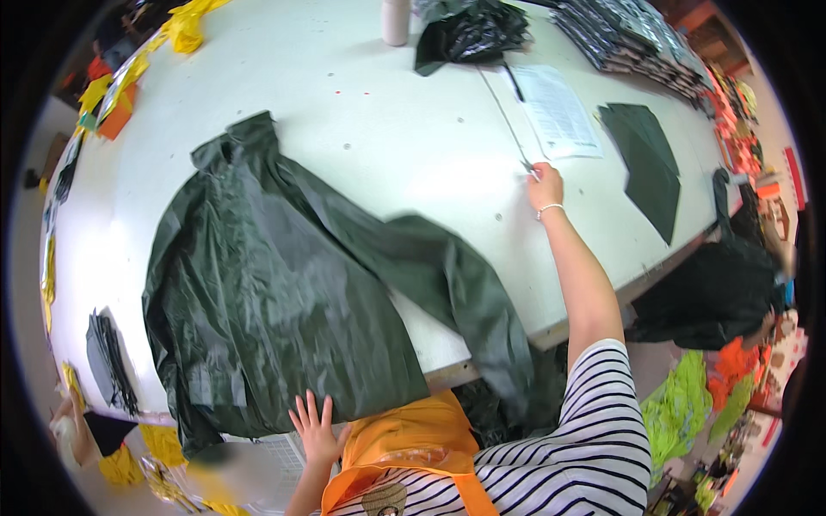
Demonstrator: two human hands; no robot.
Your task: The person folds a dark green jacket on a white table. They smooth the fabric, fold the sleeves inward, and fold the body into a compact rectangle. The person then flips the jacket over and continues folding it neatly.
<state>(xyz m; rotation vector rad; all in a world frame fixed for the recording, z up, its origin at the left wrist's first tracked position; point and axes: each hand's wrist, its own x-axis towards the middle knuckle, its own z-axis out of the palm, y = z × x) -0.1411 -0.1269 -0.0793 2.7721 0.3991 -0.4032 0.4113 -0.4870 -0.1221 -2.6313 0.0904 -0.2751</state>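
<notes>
A dark green rain jacket (267, 284) lies spread on the white table (396, 155), collar toward the far side. One sleeve (456, 275) reaches right and hangs over the near edge. My left hand (318, 434) rests with fingers spread on the jacket's bottom hem. Farther out, beyond the sleeve, my right hand (545, 187) is closed on small silver snips (531, 170), partly hidden by the fingers. A thin dark line, perhaps a cord, runs from near them toward the far side. Just past that hand lies a printed sheet (555, 112).
Folded dark garments in clear bags (632, 43) are stacked at the far right, near a flat dark green piece (645, 168). A crumpled black bundle (473, 34) and a pale bottle (396, 21) stand at the back. Dark folded strips (110, 361) lie at the left edge.
</notes>
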